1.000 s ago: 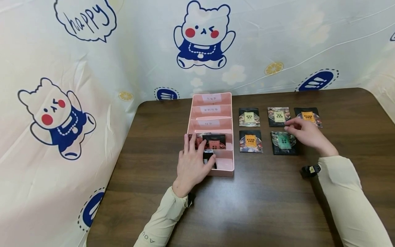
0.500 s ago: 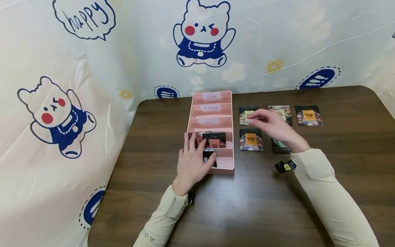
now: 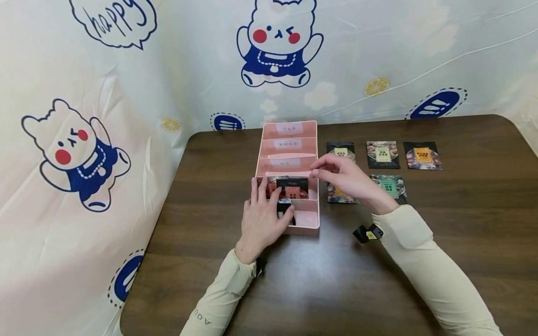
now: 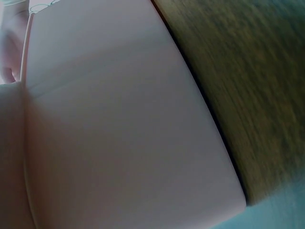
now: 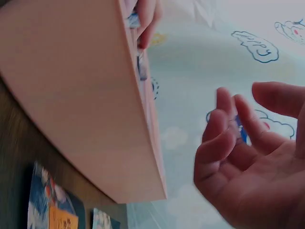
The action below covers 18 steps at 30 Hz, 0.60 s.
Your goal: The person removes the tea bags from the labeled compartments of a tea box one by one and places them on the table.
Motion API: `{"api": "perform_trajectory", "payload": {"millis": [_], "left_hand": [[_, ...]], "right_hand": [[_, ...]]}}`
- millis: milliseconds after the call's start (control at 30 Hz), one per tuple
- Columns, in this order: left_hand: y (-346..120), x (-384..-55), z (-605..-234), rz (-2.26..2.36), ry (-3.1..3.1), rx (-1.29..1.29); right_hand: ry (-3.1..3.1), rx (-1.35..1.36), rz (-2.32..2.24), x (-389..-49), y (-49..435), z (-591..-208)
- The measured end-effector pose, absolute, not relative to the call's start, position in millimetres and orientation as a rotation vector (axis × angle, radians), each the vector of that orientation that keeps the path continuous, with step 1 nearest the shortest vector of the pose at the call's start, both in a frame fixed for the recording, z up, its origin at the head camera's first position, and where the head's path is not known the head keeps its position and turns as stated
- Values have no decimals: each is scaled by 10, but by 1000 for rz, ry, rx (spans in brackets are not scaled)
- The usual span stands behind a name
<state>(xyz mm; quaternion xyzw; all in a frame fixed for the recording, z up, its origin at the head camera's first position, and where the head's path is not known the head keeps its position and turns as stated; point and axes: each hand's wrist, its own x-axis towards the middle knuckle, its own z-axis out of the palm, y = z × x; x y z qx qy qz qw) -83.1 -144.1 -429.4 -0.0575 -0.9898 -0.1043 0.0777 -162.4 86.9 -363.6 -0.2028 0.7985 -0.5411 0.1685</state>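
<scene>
My left hand (image 3: 261,223) rests with spread fingers over the near left side of a pink compartment box (image 3: 306,231). Red-labelled black sachets (image 3: 293,190) stand in the compartment at its fingertips, and a black packet (image 3: 286,205) shows beside its thumb in the nearest compartment. Over the box's right rim hovers my right hand (image 3: 348,181). In the right wrist view its fingers (image 5: 217,150) are loosely bent, thumb apart, nothing between them. Beneath it on the table, a yellow-labelled sachet (image 3: 341,149) and an orange-labelled one (image 3: 342,198) are partly hidden.
Right of these lie a pale-green-labelled sachet (image 3: 383,155), another orange-labelled sachet (image 3: 422,155) and a green-labelled sachet (image 3: 390,185). The box's far compartments carry white paper labels (image 3: 289,128). A printed curtain (image 3: 349,56) hangs behind the wooden table (image 3: 201,186).
My right hand has moved left, from between the pale-green- and green-labelled sachets, across the table to the box's right rim. The left hand has stayed on the box.
</scene>
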Motion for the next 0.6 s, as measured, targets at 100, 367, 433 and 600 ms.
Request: {"api": "perform_trajectory", "payload": {"millis": [100, 367, 433, 600], "left_hand": [[-1446, -837, -4293, -312, -2963, -172], [-1440, -840, -4285, -309, -2961, -174], [-1438, -839, -4282, -309, -2957, -176], [-1436, -833, -4278, -308, -2960, -172]], "right_hand": [[2310, -581, -1486, -1608, 813, -3650], [2421, -608, -1364, -1531, 681, -3687], [2444, -610, -1335, -1506, 667, -3689], [2456, -595, -1259, -1457, 646, -3700]]}}
